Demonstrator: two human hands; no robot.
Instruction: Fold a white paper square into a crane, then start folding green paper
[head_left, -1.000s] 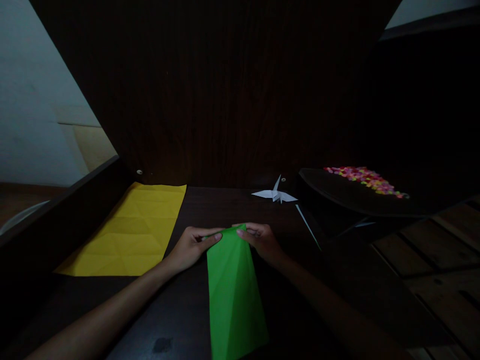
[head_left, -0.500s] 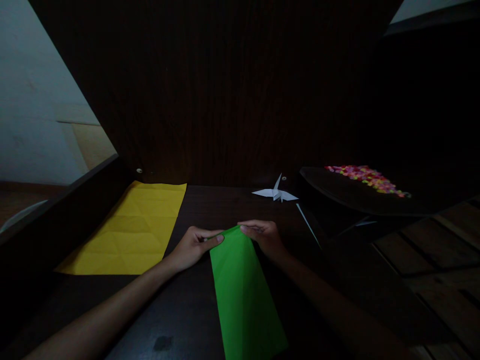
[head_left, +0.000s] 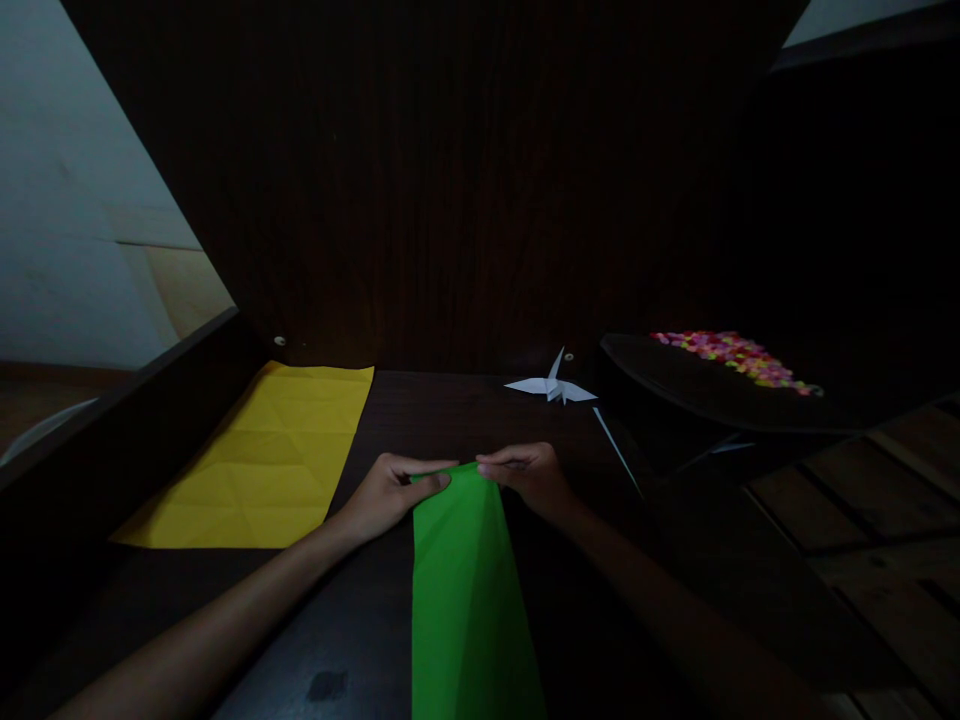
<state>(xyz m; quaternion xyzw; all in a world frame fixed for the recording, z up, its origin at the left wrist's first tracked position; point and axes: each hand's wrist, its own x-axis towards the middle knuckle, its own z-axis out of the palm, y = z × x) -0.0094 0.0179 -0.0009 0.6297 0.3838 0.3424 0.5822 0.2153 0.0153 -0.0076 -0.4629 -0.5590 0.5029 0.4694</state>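
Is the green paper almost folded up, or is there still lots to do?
Still early, I think. Done: the green paper is already a long narrow strip with creases, and a finished white paper crane sits behind. In hand: the left hand and right hand pinch the strip's far end. Left: no bird shape yet, and the yellow sheet lies flat.

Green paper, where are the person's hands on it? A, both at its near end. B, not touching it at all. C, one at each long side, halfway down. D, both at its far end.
D: the left hand and right hand both pinch the far end of the green paper, while its near end runs out of frame untouched.
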